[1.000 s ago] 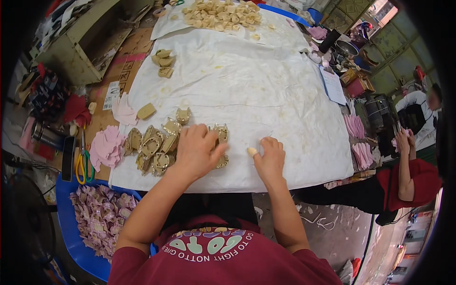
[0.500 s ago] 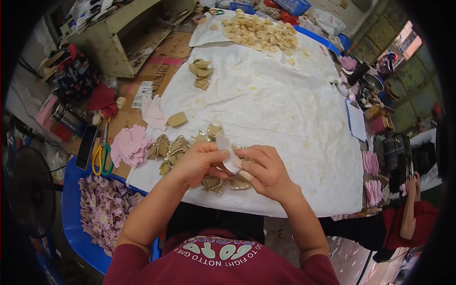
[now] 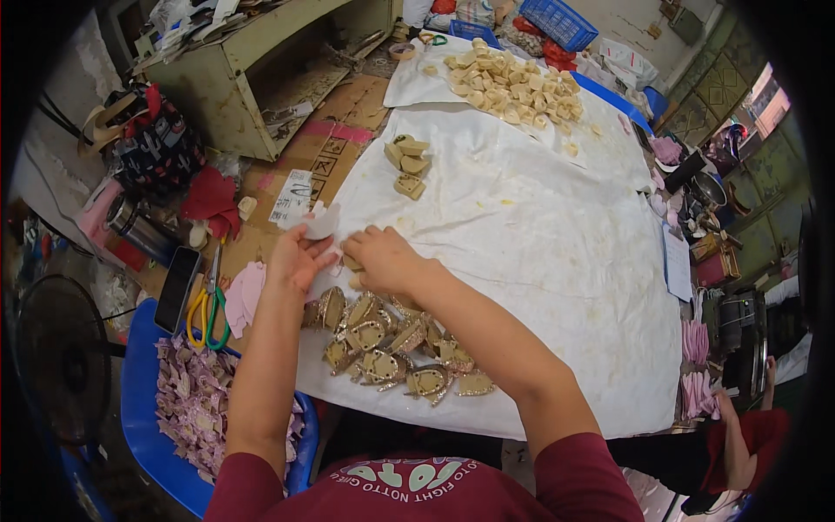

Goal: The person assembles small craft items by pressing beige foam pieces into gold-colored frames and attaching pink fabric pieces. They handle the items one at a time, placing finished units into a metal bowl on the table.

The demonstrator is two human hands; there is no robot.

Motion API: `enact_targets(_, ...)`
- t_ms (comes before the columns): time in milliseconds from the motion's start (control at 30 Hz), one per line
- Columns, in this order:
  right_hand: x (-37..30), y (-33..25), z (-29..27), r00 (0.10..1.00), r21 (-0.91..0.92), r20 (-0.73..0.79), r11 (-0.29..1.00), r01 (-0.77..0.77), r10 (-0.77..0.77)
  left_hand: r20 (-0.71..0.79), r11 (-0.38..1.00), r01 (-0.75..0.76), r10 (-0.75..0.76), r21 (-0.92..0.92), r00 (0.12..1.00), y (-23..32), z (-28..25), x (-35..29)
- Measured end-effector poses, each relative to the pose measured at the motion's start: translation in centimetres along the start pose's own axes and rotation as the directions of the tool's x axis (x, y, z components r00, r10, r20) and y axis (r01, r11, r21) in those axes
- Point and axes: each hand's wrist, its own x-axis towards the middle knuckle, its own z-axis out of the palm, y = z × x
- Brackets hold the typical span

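Note:
My left hand pinches a thin, pale cut piece near its thumb and forefinger, its other fingers loosely curled. Just to its right, my right hand bends its fingers over a small tan block, mostly hidden beneath them. On the near side of the white cloth lies a cluster of tan blocks with glittery gold edging. Pink cut pieces lie by my left forearm, partly hidden behind it.
Scissors with yellow and green handles and a phone lie at the left. A blue bin holds purplish pieces. Tan blocks sit farther up the white cloth, with a large pale heap beyond. Another person's arm shows at right.
Both hands have moved left and away from me, parting from each other. The pale piece is now in the left hand alone; the right hand has reached the tan block. The glittery cluster is uncovered.

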Motion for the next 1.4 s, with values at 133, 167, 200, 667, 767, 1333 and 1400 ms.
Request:
enact_targets(133,-1.2,2.1,-0.1,0.979,0.275,-0.193,0.961,-0.013,0.068,0.002,0.999,-0.035,0.035,0.039,0.999,-0.6,-0.9,-0.1)
enact_targets(167,-1.9,2.6,-0.8,0.945,0.560,-0.214,0.824,-0.090,0.248,0.000,0.997,-0.048,0.048,0.061,0.999,-0.7,-0.8,-0.3)
enact_targets(200,-2.6,3.4,-1.7,0.888,0.789,-0.181,0.601,-0.125,0.423,0.003,0.994,-0.063,0.063,0.085,0.998,-0.6,-0.6,-0.5)
enact_targets(667,-12.1,-9.7,-3.3,0.449,0.622,-0.756,0.737,0.265,0.476,0.266,0.959,-0.135,0.202,-0.248,0.943,-5.8,12.3,-13.2)
enact_targets(767,-16.7,-10.2,-2.2,0.513,0.692,-0.653,0.715,0.103,0.558,0.259,0.947,-0.052,0.139,-0.316,0.956,-7.4,12.3,-15.0)
enact_targets(1333,-25.5,-13.5,-7.7,0.528,0.362,-0.804,0.930,0.070,0.273,0.562,0.999,0.033,-0.008,-0.035,0.827,-10.4,10.8,-24.2)
enact_targets(1400,-25.1,-13.5,-7.8,0.531,0.326,-0.813,0.942,0.076,0.239,0.592,0.999,0.011,0.013,-0.036,0.806,-9.9,10.7,-25.1)
